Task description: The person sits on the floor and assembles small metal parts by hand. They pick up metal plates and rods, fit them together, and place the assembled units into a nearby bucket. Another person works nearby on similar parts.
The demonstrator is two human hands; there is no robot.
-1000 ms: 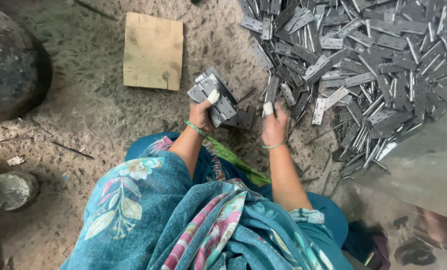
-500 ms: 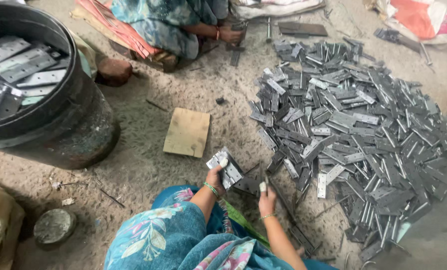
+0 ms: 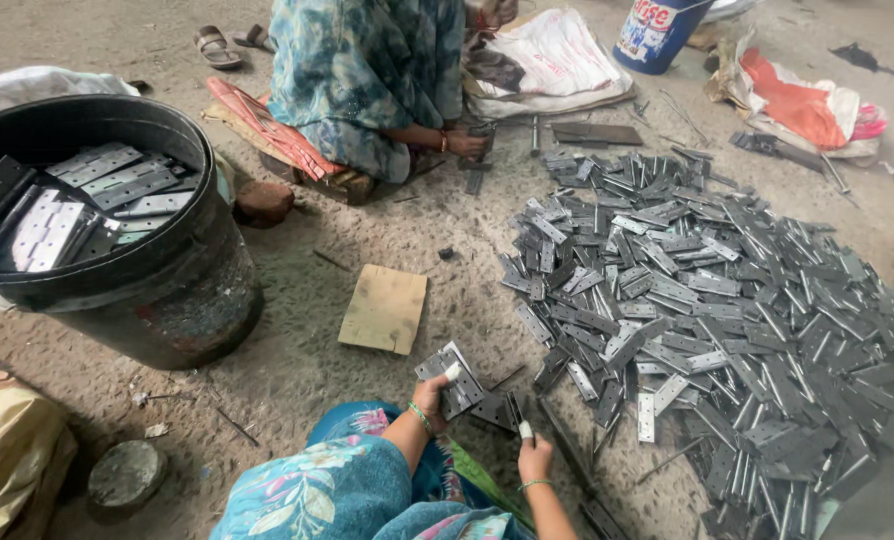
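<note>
Gripping a fanned stack of grey metal hinge plates [image 3: 454, 380] in the left hand [image 3: 431, 395], fingers curled shut round the lower edge, thumb tip taped white and pressed on the top plate. Holding the stack just above the sandy floor [image 3: 307, 300], near the front of the knees. Pinching a single dark plate [image 3: 514, 410] with the right hand [image 3: 534, 458], fingers closed on its lower end, one fingertip taped white, plate standing nearly upright. Keeping both hands close together, the single plate just beside the stack.

Lying to the right: a wide heap of loose hinge plates [image 3: 707, 290] spread over the floor, reaching almost to the right hand. Resting just beyond the stack: a flat square of wood [image 3: 384, 308]. Standing to the left: a black bucket [image 3: 182, 290] with more plates laid flat inside. Sitting at lower left: a small round tin lid [image 3: 125, 473] beside a yellowish sack [image 3: 7, 450]. Crouching across the floor at the top: another person in a patterned blue-green garment [image 3: 367, 70], one hand [image 3: 464, 146] on a tool near the heap's far edge. Showing beyond: a blue bucket [image 3: 657, 30], white sacking [image 3: 557, 55] and a pair of sandals [image 3: 232, 42].
</note>
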